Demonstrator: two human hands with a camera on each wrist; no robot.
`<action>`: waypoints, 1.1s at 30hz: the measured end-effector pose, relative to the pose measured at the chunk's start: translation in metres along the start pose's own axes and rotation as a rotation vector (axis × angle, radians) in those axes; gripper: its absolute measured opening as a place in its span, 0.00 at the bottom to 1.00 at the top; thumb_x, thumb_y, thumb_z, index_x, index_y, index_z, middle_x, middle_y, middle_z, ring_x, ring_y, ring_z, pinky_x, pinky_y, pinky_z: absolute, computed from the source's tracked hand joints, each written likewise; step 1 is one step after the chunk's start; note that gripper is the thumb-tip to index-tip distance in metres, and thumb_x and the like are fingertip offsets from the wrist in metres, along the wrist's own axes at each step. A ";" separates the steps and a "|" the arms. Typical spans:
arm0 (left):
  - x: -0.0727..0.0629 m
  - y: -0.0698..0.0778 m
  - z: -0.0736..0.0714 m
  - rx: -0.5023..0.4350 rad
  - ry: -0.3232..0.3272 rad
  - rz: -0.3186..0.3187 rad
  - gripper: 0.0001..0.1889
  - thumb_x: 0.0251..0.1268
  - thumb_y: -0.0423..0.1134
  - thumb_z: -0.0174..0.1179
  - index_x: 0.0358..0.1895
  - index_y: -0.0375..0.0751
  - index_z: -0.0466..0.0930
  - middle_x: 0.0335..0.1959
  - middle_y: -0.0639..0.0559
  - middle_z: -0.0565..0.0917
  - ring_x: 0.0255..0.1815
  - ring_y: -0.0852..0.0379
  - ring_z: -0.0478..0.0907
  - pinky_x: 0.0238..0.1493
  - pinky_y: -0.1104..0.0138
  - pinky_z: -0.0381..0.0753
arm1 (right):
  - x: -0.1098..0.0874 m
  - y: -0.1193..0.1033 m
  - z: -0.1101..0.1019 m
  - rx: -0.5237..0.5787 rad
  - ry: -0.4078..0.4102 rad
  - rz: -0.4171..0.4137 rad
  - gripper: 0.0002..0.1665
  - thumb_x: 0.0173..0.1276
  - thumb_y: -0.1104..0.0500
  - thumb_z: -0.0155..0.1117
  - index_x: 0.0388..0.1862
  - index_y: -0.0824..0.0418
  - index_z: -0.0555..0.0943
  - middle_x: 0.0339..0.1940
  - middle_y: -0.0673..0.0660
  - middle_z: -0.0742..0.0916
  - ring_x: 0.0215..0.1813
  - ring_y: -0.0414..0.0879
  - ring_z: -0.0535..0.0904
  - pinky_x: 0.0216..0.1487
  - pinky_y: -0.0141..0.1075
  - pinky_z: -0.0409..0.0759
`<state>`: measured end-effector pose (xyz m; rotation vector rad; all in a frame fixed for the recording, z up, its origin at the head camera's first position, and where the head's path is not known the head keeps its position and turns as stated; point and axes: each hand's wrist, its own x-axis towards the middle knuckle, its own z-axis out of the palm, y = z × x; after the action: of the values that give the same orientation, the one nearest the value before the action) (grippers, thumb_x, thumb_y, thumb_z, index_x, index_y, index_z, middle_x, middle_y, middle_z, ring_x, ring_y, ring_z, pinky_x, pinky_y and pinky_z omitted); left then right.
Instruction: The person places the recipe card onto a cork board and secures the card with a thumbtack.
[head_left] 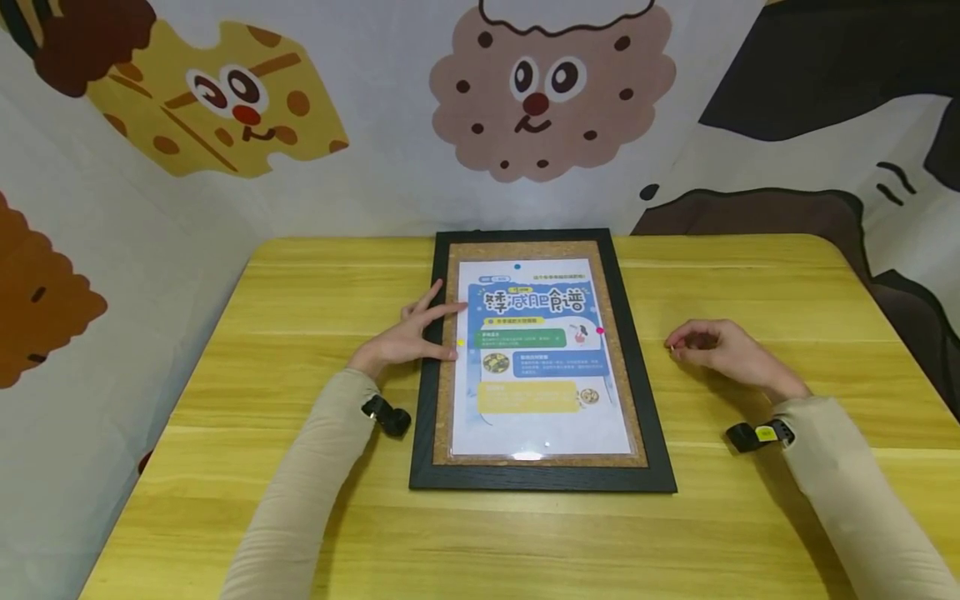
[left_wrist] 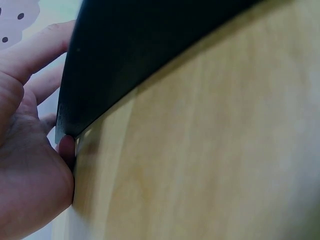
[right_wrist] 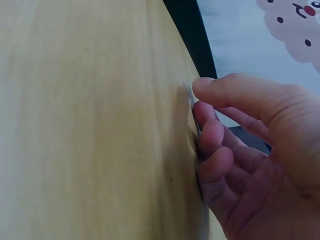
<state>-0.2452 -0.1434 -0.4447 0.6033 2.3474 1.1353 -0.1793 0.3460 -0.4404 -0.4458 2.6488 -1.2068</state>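
Observation:
A printed poster (head_left: 540, 433) in bright colours lies on a cork board (head_left: 442, 417) with a black frame (head_left: 540, 478). Small round pins sit at its edges: a blue pin (head_left: 517, 267) at the top, a yellow pin (head_left: 461, 342) at the left, a pink pin (head_left: 600, 331) at the right. My left hand (head_left: 401, 340) rests across the frame's left side, fingers spread, index finger and thumb reaching the poster's left edge. Right of the board, my right hand (head_left: 712, 346) is low over the table with bent fingers. A tiny reddish spot shows at its fingertips; whether it is a held thing is unclear.
The board lies on a wooden table (head_left: 322, 283). Behind stands a pale backdrop (head_left: 390, 183) printed with cartoon biscuits and cheese. Each wrist carries a small black camera, the left wrist camera (head_left: 390, 417) and the right wrist camera (head_left: 744, 437), beside the board.

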 end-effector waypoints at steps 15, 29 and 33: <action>-0.001 0.001 0.002 0.004 0.011 -0.004 0.42 0.54 0.44 0.72 0.74 0.53 0.62 0.78 0.59 0.27 0.73 0.36 0.24 0.62 0.30 0.38 | 0.001 -0.006 0.003 0.044 0.017 -0.068 0.10 0.69 0.68 0.61 0.47 0.67 0.82 0.42 0.62 0.86 0.41 0.42 0.80 0.38 0.28 0.77; -0.002 0.002 0.002 0.006 0.013 -0.011 0.42 0.54 0.44 0.72 0.74 0.54 0.63 0.78 0.59 0.27 0.73 0.36 0.25 0.62 0.31 0.39 | 0.010 -0.020 0.007 -0.025 0.060 -0.028 0.10 0.68 0.62 0.64 0.46 0.64 0.83 0.43 0.60 0.86 0.40 0.43 0.79 0.36 0.32 0.77; -0.001 0.002 0.001 0.009 0.011 -0.008 0.42 0.55 0.44 0.71 0.74 0.54 0.63 0.78 0.59 0.27 0.74 0.36 0.25 0.62 0.31 0.39 | 0.013 -0.027 0.008 -0.022 0.055 -0.038 0.10 0.69 0.63 0.64 0.46 0.64 0.83 0.44 0.59 0.86 0.41 0.43 0.79 0.38 0.32 0.77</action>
<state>-0.2431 -0.1419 -0.4433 0.5915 2.3636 1.1279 -0.1834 0.3188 -0.4259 -0.4758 2.7143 -1.2192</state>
